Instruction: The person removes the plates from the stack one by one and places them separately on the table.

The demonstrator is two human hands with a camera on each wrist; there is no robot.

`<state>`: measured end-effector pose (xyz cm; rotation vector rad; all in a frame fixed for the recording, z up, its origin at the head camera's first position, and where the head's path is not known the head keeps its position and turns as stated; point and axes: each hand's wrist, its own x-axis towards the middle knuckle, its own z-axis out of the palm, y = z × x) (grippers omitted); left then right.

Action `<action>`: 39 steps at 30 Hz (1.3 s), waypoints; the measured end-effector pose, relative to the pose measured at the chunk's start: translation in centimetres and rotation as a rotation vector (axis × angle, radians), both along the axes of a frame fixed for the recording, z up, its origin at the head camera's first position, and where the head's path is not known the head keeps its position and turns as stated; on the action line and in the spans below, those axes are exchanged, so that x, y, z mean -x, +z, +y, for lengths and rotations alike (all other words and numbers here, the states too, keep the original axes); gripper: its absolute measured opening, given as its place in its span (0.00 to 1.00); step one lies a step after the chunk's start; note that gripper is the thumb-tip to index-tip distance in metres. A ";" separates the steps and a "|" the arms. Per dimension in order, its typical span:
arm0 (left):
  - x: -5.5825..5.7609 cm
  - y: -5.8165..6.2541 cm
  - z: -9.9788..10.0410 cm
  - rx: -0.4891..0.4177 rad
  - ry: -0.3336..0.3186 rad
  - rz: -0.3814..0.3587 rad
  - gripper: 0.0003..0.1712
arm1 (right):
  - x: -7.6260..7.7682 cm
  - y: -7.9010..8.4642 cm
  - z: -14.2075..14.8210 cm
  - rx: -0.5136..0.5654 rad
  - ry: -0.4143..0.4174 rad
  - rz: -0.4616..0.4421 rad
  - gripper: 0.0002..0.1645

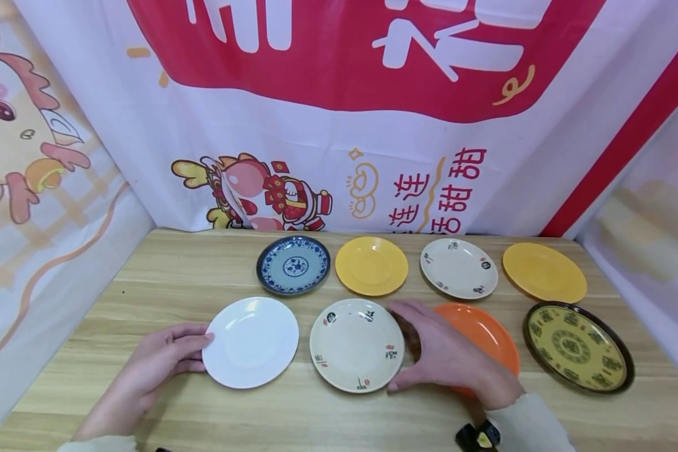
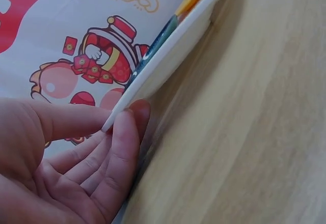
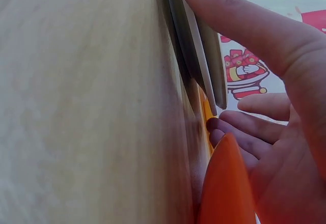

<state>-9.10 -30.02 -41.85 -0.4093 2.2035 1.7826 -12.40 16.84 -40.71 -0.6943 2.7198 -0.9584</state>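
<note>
My left hand (image 1: 158,367) pinches the left rim of a plain white plate (image 1: 251,342) between thumb and fingers. In the left wrist view this plate (image 2: 175,43) appears edge-on, with a gap between its underside and the table. My right hand (image 1: 443,351) spans the right rim of a cream plate (image 1: 357,345) with small dark and red characters; thumb at the near edge, fingers at the far edge. The right wrist view has my thumb and fingers (image 3: 249,127) around plate rims seen edge-on. An orange plate (image 1: 488,333) lies partly hidden beneath my right forearm.
Along the back of the wooden table (image 1: 175,270) lie a blue patterned plate (image 1: 294,266), a yellow plate (image 1: 371,266), another cream plate (image 1: 459,269) and a second yellow plate (image 1: 544,272). A dark-rimmed olive plate (image 1: 579,347) lies at right. Printed cloth (image 1: 339,125) surrounds the table.
</note>
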 end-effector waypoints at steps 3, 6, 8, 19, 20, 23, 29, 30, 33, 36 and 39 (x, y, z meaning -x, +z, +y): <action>0.0 0.1 -0.1 0.035 -0.010 0.007 0.32 | 0.0 0.0 0.0 -0.005 -0.006 -0.010 0.75; 0.0 0.2 -0.1 0.098 -0.031 0.011 0.29 | 0.0 0.0 0.0 -0.009 -0.013 -0.024 0.75; 0.0 0.4 -0.1 0.141 -0.039 0.008 0.28 | 0.1 0.0 0.0 -0.012 -0.013 -0.028 0.75; -0.2 1.1 -0.2 0.320 -0.087 0.012 0.20 | 0.0 -0.1 -0.1 -0.018 -0.015 -0.031 0.73; -0.1 1.2 -0.2 0.342 -0.086 0.004 0.20 | 0.0 -0.1 -0.1 -0.013 -0.012 -0.029 0.73; 0.1 1.3 -0.2 0.382 -0.092 -0.002 0.22 | 0.1 -0.1 -0.1 -0.005 -0.005 -0.018 0.73; 0.6 2.1 -0.4 0.379 -0.091 0.016 0.28 | 0.1 -0.1 0.0 0.001 0.009 -0.010 0.73; 0.7 2.3 -0.4 0.375 -0.091 0.026 0.28 | 0.1 -0.1 0.0 0.003 0.009 -0.012 0.73; 1.0 3.1 -0.4 0.370 -0.099 0.072 0.28 | 0.1 -0.1 0.0 0.004 0.008 -0.015 0.73; 1.3 3.8 0.2 0.361 -0.124 0.111 0.28 | 0.1 -0.1 0.0 0.006 0.006 -0.023 0.73; 1.7 4.5 1.5 0.345 -0.152 0.142 0.27 | 0.1 -0.1 0.0 -0.004 0.003 -0.025 0.73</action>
